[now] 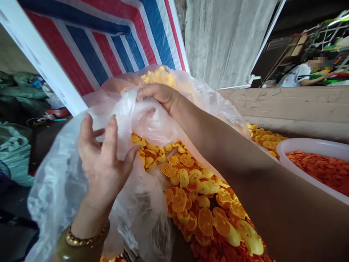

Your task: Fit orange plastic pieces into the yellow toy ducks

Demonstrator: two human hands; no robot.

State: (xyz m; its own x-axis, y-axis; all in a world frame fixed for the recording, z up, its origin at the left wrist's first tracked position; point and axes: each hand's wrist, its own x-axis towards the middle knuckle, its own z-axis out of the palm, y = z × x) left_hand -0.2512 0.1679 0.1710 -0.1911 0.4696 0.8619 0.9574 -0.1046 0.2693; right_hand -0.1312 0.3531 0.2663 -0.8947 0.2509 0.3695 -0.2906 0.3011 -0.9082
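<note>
Fingers apart, my left hand is raised in front of a large clear plastic bag, with a bangle and a gold bracelet on its wrist. My right hand has its fingers closed on the gathered plastic at the upper middle. Yellow plastic pieces lie in a heap below my right forearm, with orange-red pieces beneath them. More yellow pieces show through the plastic behind my right hand.
A red, white and blue striped sheet in a white frame stands behind the bag. On the right are a white tub of orange-red pieces and a cardboard edge. A person sits farther back. Sacks stand at left.
</note>
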